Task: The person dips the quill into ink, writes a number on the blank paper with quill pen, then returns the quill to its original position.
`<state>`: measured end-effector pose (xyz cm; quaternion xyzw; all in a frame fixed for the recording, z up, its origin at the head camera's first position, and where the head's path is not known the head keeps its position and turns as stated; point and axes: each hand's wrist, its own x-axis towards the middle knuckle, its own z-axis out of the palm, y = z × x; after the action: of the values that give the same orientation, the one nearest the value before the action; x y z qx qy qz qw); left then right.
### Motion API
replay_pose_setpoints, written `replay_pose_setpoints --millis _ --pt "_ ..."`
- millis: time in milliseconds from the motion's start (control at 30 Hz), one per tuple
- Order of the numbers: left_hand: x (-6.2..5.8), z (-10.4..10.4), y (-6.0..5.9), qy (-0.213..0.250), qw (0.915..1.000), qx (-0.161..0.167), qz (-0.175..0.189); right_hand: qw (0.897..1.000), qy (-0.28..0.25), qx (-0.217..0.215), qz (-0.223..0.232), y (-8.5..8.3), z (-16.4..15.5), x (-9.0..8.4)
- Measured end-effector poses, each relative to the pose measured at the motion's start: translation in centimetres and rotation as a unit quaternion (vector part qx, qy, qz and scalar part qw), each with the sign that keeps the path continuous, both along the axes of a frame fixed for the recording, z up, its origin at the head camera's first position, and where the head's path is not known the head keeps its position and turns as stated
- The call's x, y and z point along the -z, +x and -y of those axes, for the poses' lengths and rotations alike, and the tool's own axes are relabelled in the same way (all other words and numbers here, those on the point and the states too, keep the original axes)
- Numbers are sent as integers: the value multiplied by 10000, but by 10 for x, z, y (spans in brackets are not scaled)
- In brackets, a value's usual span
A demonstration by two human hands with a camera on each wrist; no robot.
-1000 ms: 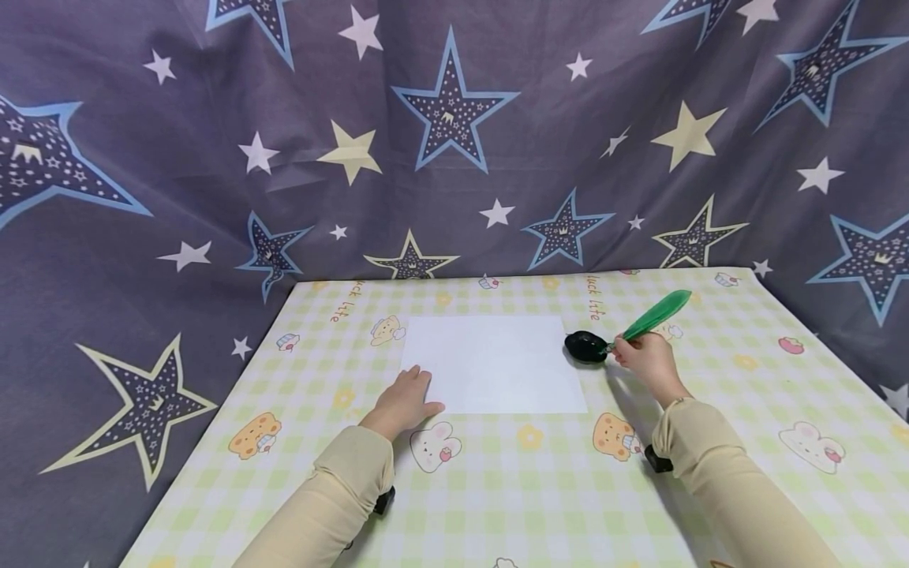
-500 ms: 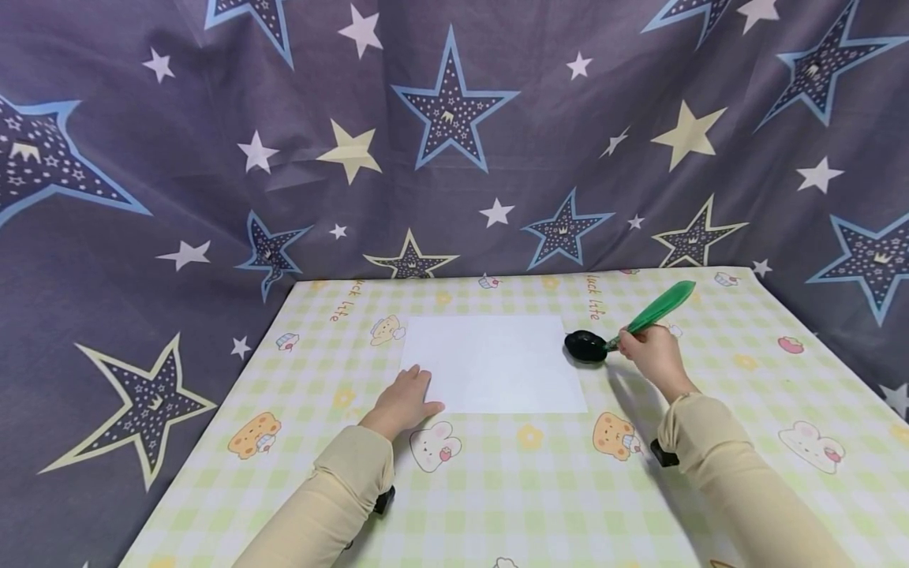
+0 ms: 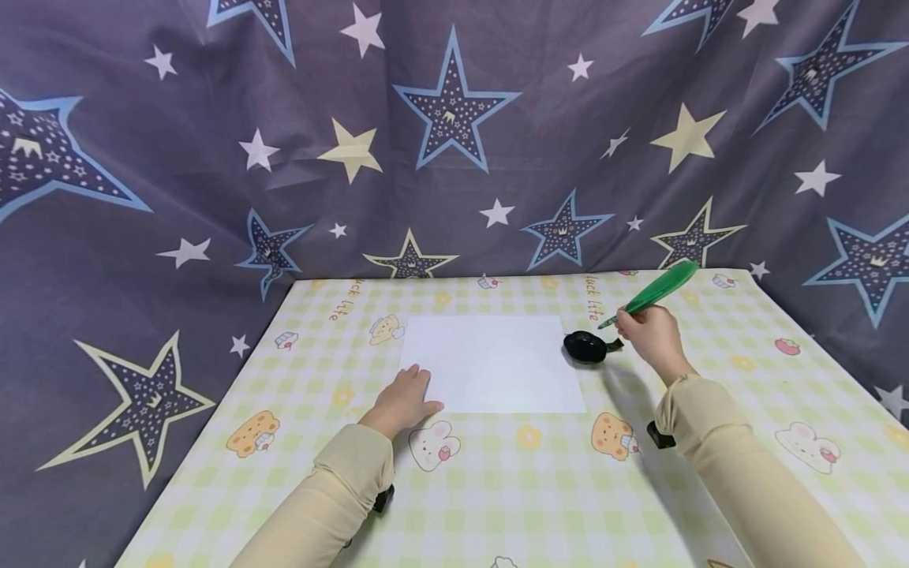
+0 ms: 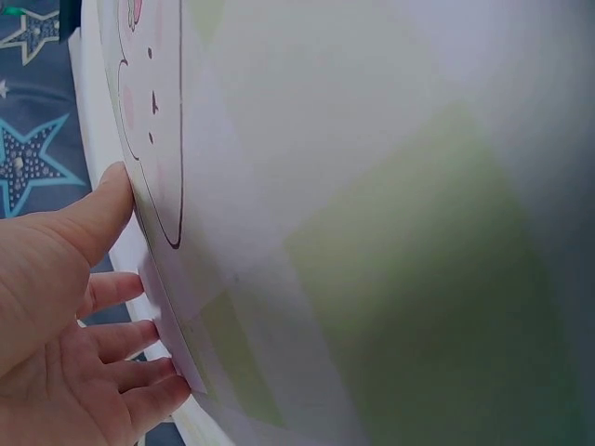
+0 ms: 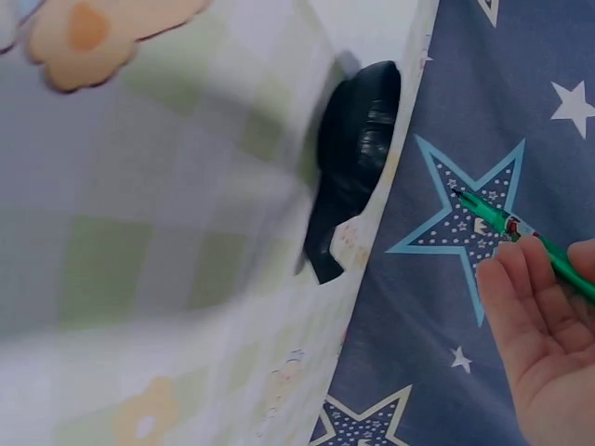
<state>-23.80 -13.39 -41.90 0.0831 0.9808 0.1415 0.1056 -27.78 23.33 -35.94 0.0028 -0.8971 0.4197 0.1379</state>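
A green feather pen (image 3: 656,292) is pinched between the thumb and fingers of my right hand (image 3: 655,341), its feather end pointing up and to the right. In the right wrist view the dark tip of the pen (image 5: 488,212) shows, raised off the table. Just below the tip sits a rounded black pen holder (image 3: 585,347) with a short neck angled to the right, apart from the pen. My left hand (image 3: 402,401) rests with spread fingers on the lower left corner of a blank white sheet of paper (image 3: 497,363); its fingertips (image 4: 177,379) touch the paper's edge.
A green and white checked tablecloth (image 3: 490,489) with cartoon prints covers the table. Behind it hangs a dark curtain (image 3: 511,126) with stars. The pen holder stands by the paper's right edge.
My right hand has drawn the feather pen up out of the black holder, whose neck now shows bare. The left hand and paper have stayed in place.
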Motion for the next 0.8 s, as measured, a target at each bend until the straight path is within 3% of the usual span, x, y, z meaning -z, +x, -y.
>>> replay_pose_setpoints --millis 500,800 --pt "0 1 -1 58 10000 -45 -40 9992 310 -50 -260 -12 28 -17" --pt "-2 1 1 73 9999 -76 40 9994 157 -281 -158 -19 47 -21"
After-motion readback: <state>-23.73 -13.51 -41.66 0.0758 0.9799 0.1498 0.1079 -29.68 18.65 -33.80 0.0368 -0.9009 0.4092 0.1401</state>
